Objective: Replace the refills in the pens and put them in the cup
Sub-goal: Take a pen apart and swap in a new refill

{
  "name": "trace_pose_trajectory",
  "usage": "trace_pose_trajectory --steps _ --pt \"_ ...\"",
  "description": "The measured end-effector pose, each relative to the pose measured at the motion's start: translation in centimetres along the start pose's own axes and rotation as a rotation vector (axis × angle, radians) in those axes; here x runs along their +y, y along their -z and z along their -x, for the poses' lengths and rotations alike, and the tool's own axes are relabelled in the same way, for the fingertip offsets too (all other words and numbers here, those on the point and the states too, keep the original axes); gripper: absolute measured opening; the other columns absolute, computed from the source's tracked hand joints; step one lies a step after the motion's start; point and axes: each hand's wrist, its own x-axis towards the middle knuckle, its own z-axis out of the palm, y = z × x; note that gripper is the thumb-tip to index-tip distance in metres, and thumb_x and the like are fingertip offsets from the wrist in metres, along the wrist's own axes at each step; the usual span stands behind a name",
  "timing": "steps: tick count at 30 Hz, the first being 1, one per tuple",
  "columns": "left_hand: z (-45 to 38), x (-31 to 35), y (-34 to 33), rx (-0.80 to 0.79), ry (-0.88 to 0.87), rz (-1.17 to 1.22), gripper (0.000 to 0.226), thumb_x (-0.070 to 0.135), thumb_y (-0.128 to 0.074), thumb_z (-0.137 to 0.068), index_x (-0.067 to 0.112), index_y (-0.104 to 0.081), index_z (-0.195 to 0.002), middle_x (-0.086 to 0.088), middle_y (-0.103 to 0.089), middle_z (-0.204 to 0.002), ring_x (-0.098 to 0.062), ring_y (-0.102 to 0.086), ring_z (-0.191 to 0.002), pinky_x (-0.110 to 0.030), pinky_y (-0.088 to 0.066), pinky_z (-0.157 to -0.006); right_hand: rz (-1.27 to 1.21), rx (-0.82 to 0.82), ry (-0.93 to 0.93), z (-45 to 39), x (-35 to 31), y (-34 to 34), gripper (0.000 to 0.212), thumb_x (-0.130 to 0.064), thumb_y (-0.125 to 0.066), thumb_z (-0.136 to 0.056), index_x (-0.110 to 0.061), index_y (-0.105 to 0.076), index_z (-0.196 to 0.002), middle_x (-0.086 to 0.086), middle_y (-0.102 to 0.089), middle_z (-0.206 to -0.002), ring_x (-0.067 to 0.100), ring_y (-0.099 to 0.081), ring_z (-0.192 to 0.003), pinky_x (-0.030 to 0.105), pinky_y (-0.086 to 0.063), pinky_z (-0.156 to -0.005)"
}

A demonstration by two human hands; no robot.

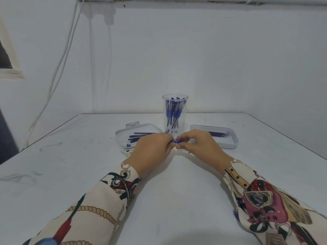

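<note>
Left hand (152,149) and right hand (198,145) pinch a short blue pen (175,141) between curled fingertips, just before the clear cup (174,114). The cup holds upright blue pens; white trays left (123,137) and right (231,142) of it hold dark refills.

Cream long sleeves (99,206) (rope, chain, crest prints) cover both forearms.

— From where do we look here?
— We have only one view, from the head, wide-angle. It faces forward and down over the white table (177,191), toward the wall (177,59) behind it.
— How near are we?
— Our sleeves (99,197) fill the bottom edge, so very near. The cup (174,114) stands near the middle, farther away. No second view shares this scene.
</note>
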Motion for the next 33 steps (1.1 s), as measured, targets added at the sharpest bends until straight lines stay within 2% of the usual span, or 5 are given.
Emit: trace_pose_trajectory --steps 9,15,22,27,33 --pt "0.0 -0.8 -0.7 0.059 -0.070 0.005 0.027 0.043 -0.038 -0.096 0.027 -0.060 -0.099 0.004 -0.062 -0.081 -0.016 -0.057 -0.073 -0.032 -0.045 -0.058 -0.013 -0.002 -0.003 0.1 -0.3 0.2 0.018 -0.023 -0.076 -0.078 -0.039 -0.070 -0.082 -0.010 -0.067 -0.088 0.008 -0.060 -0.085 0.042 -0.052 -0.086" --pt "-0.1 -1.5 -0.8 0.126 -0.087 0.009 0.034 0.057 -0.038 -0.092 0.037 -0.062 -0.105 0.006 -0.068 -0.081 -0.013 -0.062 -0.071 -0.031 -0.048 -0.056 -0.021 0.032 -0.009 0.1 -0.4 0.5 0.012 -0.021 -0.076 -0.078 -0.032 -0.073 -0.083 -0.005 -0.067 -0.089 0.002 -0.059 -0.083 0.011 -0.045 -0.068" --pt "-0.4 -1.5 -0.9 -0.004 -0.052 -0.007 0.034 0.054 -0.038 -0.093 0.035 -0.058 -0.114 0.006 -0.065 -0.094 -0.015 -0.059 -0.083 -0.031 -0.046 -0.065 0.017 0.002 -0.014 -0.3 0.4 0.4 0.011 -0.020 -0.075 -0.079 -0.026 -0.075 -0.088 -0.009 -0.061 -0.086 0.010 -0.057 -0.085 0.034 -0.052 -0.079" --pt "-0.2 -1.9 -0.7 -0.014 0.002 -0.023 0.033 0.039 -0.035 -0.098 0.029 -0.053 -0.124 0.003 -0.063 -0.108 -0.019 -0.056 -0.096 -0.031 -0.044 -0.073 0.087 0.025 -0.102 -0.4 1.5 0.5 0.021 -0.021 -0.069 -0.086 -0.023 -0.069 -0.107 -0.010 -0.063 -0.084 0.006 -0.059 -0.082 0.017 -0.042 -0.073" --pt "-0.1 -1.5 -0.3 -0.020 0.105 0.086 0.024 0.031 -0.041 -0.097 0.025 -0.052 -0.118 -0.001 -0.063 -0.106 -0.018 -0.056 -0.092 -0.032 -0.047 -0.078 0.442 -0.012 -0.087 -0.7 2.2 0.3 0.017 -0.035 -0.066 -0.086 -0.026 -0.071 -0.100 -0.011 -0.062 -0.087 0.008 -0.054 -0.086 0.023 -0.037 -0.072"
